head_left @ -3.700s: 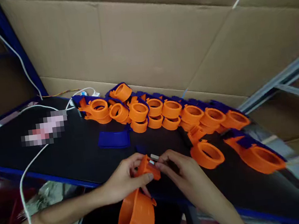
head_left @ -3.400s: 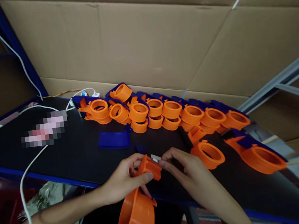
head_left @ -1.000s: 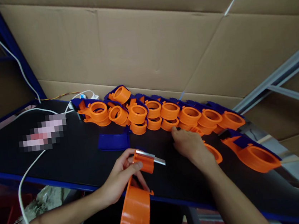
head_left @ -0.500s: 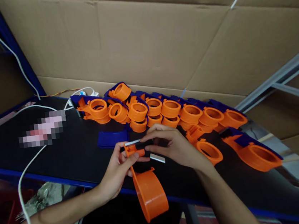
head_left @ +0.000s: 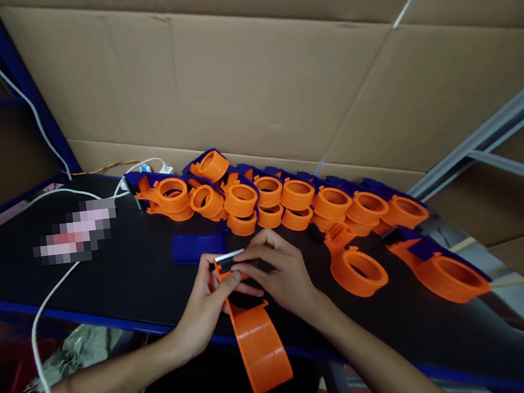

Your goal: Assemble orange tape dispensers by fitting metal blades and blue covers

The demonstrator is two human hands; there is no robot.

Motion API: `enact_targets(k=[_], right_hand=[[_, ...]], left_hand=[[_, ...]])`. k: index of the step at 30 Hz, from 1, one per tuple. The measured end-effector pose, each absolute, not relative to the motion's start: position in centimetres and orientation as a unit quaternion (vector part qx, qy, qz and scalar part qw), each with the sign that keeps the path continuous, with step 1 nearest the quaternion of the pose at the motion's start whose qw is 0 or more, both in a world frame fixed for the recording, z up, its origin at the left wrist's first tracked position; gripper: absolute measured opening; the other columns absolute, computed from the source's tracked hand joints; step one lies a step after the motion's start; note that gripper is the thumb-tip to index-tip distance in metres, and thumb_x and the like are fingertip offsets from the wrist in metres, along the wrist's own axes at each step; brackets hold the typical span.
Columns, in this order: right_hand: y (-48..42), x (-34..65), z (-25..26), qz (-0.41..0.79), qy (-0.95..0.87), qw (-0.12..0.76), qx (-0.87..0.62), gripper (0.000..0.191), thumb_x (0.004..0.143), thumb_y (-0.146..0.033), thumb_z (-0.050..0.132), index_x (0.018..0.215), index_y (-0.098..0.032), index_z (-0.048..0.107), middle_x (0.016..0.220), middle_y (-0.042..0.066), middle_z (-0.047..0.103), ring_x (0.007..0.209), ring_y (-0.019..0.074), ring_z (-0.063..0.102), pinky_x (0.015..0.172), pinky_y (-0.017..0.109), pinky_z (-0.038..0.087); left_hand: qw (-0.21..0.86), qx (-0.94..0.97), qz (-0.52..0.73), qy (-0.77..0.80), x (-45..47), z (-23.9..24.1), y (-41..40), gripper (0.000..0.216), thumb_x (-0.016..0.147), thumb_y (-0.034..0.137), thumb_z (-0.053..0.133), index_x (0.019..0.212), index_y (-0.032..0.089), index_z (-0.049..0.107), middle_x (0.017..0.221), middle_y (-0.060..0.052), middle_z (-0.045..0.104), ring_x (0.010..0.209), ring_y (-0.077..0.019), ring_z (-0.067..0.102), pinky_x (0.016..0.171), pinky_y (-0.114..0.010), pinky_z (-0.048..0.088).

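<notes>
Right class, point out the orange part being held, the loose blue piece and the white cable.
orange part (head_left: 260, 348): head view, curved outer wall.
blue piece (head_left: 196, 247): head view, flat top.
white cable (head_left: 48, 293): head view, mid-run across table.

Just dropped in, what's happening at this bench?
A person holds an orange tape dispenser body over the near edge of the black table. The left hand grips it near the serrated metal blade, and the right hand pinches that same end. A row of orange and blue dispensers sits behind, with a loose blue part nearby.
</notes>
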State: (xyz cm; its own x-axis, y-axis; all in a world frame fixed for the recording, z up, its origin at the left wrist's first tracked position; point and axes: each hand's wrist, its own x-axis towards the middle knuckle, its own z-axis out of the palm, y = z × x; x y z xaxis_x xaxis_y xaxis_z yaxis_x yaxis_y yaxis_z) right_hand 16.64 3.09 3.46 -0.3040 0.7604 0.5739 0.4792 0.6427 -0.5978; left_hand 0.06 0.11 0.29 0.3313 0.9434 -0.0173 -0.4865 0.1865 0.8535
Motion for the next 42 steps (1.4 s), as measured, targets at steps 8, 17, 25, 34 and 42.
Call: enact_targets(k=[8,17,25,34,42], right_hand=[[2.7,16.9,3.6,0.092,-0.823,0.459,-0.321,0.016,0.090,-0.014,0.067,0.100,-0.024,0.074,0.094,0.006,0.070,0.090,0.0189,0.068,0.079,0.035,0.059],[2.4,16.6,3.6,0.109,-0.820,0.484,-0.286,0.019,0.088,-0.009,0.067,0.100,-0.023,0.072,0.095,0.006,0.072,0.091,0.0186,0.071,0.079,0.034,0.060],[4.2,19.0,4.8,0.156,-0.834,0.295,-0.439,0.020,0.092,-0.030,0.068,0.111,-0.025,0.068,0.102,0.005,0.073,0.091,0.0191,0.070,0.077,0.031,0.055],[4.4,19.2,4.5,0.139,-0.887,0.089,-0.431,0.029,0.095,-0.026,0.061,0.123,-0.024,0.066,0.117,0.009,0.068,0.107,0.0224,0.065,0.089,0.034,0.052],[4.3,20.6,5.6,0.225,-0.826,0.240,-0.458,0.033,0.095,-0.034,0.060,0.127,-0.028,0.069,0.110,0.007,0.072,0.094,0.0214,0.068,0.081,0.034,0.054]], left_hand=[[0.724,0.383,0.496,0.288,0.1,0.0,0.2,0.027,0.094,0.034,0.062,0.105,0.024,0.040,0.084,-0.001,0.073,0.079,-0.0231,0.077,0.061,-0.027,0.057],[0.723,0.376,0.506,0.282,0.0,0.3,-0.1,0.027,0.092,0.032,0.063,0.105,0.024,0.040,0.074,0.001,0.071,0.068,-0.0210,0.075,0.055,-0.024,0.056],[0.731,0.327,0.526,0.286,-0.6,0.3,0.6,0.023,0.091,0.036,0.060,0.103,0.020,0.050,0.087,-0.004,0.073,0.046,-0.0094,0.061,0.047,-0.021,0.051],[0.729,0.333,0.522,0.293,-0.6,0.3,0.4,0.021,0.090,0.035,0.060,0.102,0.020,0.052,0.086,-0.005,0.073,0.046,-0.0095,0.061,0.046,-0.020,0.049],[0.733,0.322,0.524,0.291,-0.6,0.0,0.5,0.023,0.090,0.036,0.062,0.101,0.021,0.049,0.095,-0.007,0.075,0.046,-0.0085,0.061,0.045,-0.019,0.049]])
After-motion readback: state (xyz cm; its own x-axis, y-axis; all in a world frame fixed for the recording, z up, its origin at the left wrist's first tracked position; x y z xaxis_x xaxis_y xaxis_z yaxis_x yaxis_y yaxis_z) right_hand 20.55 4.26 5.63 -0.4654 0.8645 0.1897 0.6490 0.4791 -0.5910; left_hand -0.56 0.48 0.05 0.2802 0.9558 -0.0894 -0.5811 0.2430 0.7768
